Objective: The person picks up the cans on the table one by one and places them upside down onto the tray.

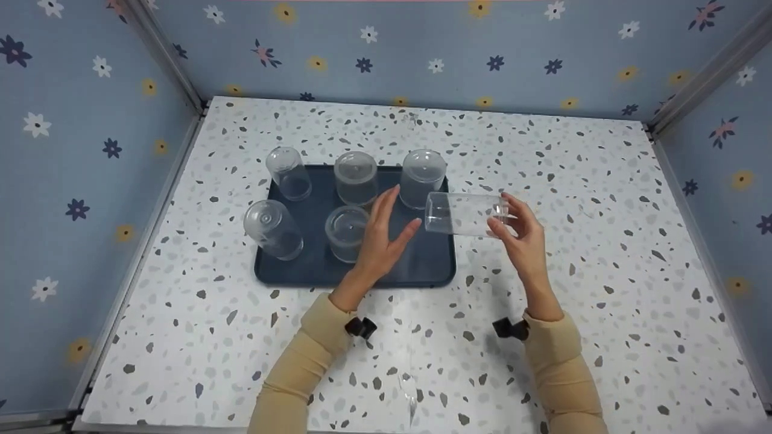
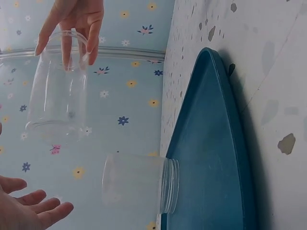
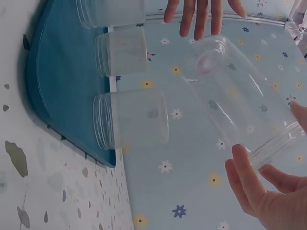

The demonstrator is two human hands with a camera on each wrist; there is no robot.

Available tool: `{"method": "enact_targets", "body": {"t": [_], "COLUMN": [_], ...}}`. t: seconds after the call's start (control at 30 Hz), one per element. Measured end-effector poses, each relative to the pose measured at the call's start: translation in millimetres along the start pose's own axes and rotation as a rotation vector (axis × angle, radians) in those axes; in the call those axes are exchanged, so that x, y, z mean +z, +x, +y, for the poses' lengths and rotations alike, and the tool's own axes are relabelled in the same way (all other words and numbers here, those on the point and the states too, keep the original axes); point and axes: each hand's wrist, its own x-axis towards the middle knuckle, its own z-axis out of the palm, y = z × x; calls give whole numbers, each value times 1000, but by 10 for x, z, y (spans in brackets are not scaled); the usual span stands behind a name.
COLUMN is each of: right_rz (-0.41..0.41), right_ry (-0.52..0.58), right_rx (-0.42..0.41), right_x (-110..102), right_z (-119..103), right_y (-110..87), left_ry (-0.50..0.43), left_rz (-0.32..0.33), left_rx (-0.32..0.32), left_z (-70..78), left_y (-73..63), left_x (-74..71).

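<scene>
A clear, tall jar (image 1: pixel 461 214) is held on its side in the air by my right hand (image 1: pixel 529 238), just past the tray's right edge. The right fingers and thumb grip it at its threaded mouth end, as the right wrist view shows on the jar (image 3: pixel 235 96). My left hand (image 1: pixel 379 244) hovers over the dark blue tray (image 1: pixel 425 265), fingers extended and thumb apart, near the jar's closed base. In the left wrist view a gap separates the left hand (image 2: pixel 33 206) from the held jar (image 2: pixel 57 100).
On the tray, several clear jars stand mouth down. Two slimmer ones, a back jar (image 1: pixel 291 175) and a front jar (image 1: pixel 274 230), are at left; wider ones (image 1: pixel 356 179) are at the middle and back right. Speckled white table (image 1: pixel 603 241) surrounds it, bounded by flowered panels (image 1: pixel 410 54).
</scene>
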Motion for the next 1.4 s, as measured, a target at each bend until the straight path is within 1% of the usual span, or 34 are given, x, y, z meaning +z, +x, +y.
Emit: {"method": "enact_targets", "body": {"t": [0.13,0.23,0.33,0.47,0.53,0.67,0.87,0.93,0.97,1.0,1.03,1.07,1.1,1.17,1.2,1.23,1.27,1.3,1.4], "right_rz": [-15,-27,-34,-44,-53,-70,-90,-96,-99,-112,-123,-137,-140,-143,-146,-138,-132,-125,-147], "right_ry": [47,75,99,115,126,164,202,207,214,255,282,324,333,352,360,332,312,278,263], "right_rx": [17,47,71,91,103,127,168,179,181,182,180,181,183,193,200,214,234,254,311], "right_x": [62,106,139,164,174,201,235,242,239,197,173,129,123,119,121,166,193,240,251], "right_z": [29,38,50,64,70,75,101,124,156,342,443,629,661,702,692,521,429,247,168], "right_y": [-19,-34,-49,-72,-83,-103,-113,-114,-112,-88,-75,-53,-54,-51,-52,-76,-89,-111,-108], "left_ry": [-33,-68,-118,-184,-218,-280,-379,-399,-407,-421,-428,-434,-438,-452,-457,-451,-451,-449,-435], "left_rz": [-46,-64,-64,-65,-69,-77,-80,-75,-73,-69,-64,-57,-52,-46,-44,-40,-35,-32,-20], "left_rx": [4,-7,-3,33,55,73,58,46,43,43,43,45,44,42,38,30,26,20,16], "left_z": [2,36,167,321,331,323,268,173,136,121,112,107,106,194,229,242,253,259,271], "left_y": [-2,-3,2,17,20,17,-3,-21,-29,-33,-35,-36,-38,-33,-31,-31,-32,-34,-35], "left_x": [31,33,-8,-62,-64,-60,-18,34,54,66,74,81,84,50,36,29,23,19,11]}}
